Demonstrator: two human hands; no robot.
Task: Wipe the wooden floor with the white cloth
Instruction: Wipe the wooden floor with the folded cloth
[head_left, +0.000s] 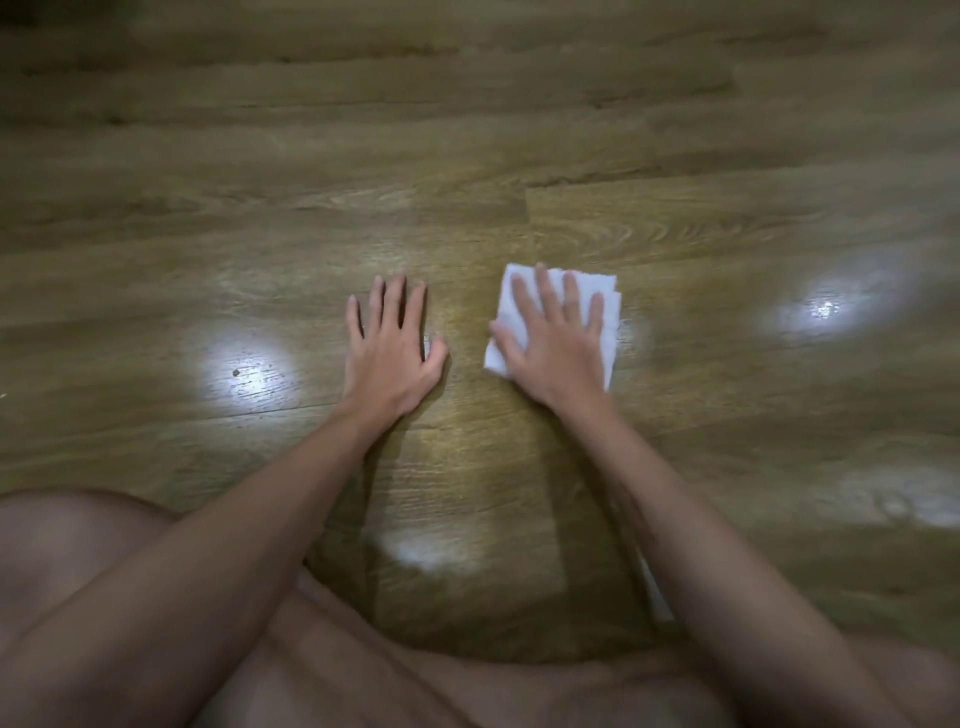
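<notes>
A folded white cloth (602, 291) lies flat on the wooden floor (467, 171) a little right of centre. My right hand (553, 343) presses down on the cloth with straight, spread fingers and covers most of it. My left hand (392, 348) rests flat on the bare floor just left of the cloth, fingers straight and apart, holding nothing. A narrow strip of floor separates the two hands.
Bright light reflections shine on the floor at the left (244, 371) and right (826, 309). Pale hazy patches sit near the front centre (426, 553) and far right (904, 499). My bare legs (78, 551) fill the bottom of the view.
</notes>
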